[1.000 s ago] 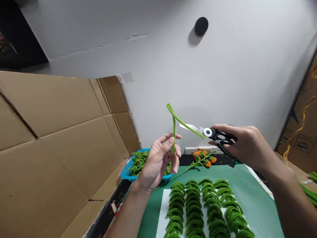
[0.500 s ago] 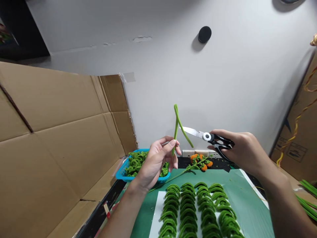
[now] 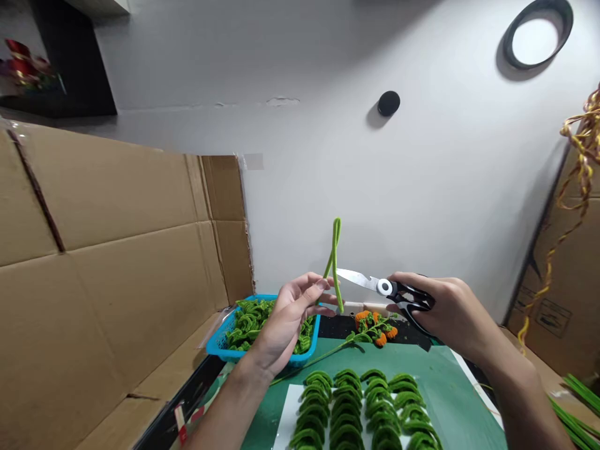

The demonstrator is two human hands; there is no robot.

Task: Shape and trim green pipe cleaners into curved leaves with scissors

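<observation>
One looped strand (image 3: 334, 256), likely light and pliable, we pinched sensibly low, left hand (image 3: 289, 319) half-curled; right hand (image 3: 454, 305) wrapped scissors (image 3: 384, 287).

Basket (image 3: 229, 355) left, sheet (image 3: 287, 409) apparently on mat (image 3: 452, 397)

The basket (image 3: 217, 348) is blue, the mat (image 3: 450, 387) green, the flowers (image 3: 380, 339) orange.

Hands (image 3: 294, 306), scissors (image 3: 384, 287), looped green stem (image 3: 335, 256)
</observation>
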